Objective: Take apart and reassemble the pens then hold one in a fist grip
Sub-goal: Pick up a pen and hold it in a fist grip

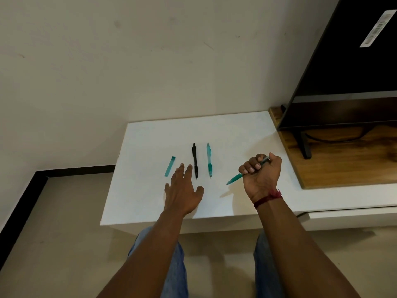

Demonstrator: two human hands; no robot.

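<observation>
Currently, right hand (261, 171) fisted round teal pen (234, 179), tip toward 8 o'clock. Left hand (183, 190) flat, released, over white table (150, 136); black pen (195, 161) at its 1 o'clock, loose teal pen part (170, 166) at 11

A plain cream wall (129, 61) stood behind a low white table (150, 207); beside it, a wooden board (343, 164) carried a black television (354, 72). The floor (53, 244) was beige.

your desk (150, 136) matt smooth white | held teal pen (234, 179) smooth plastic | black pen (195, 161) opaque plastic, slight gloss | board (343, 168) wood-grain | your wrist thread (268, 197) red cloth
</observation>
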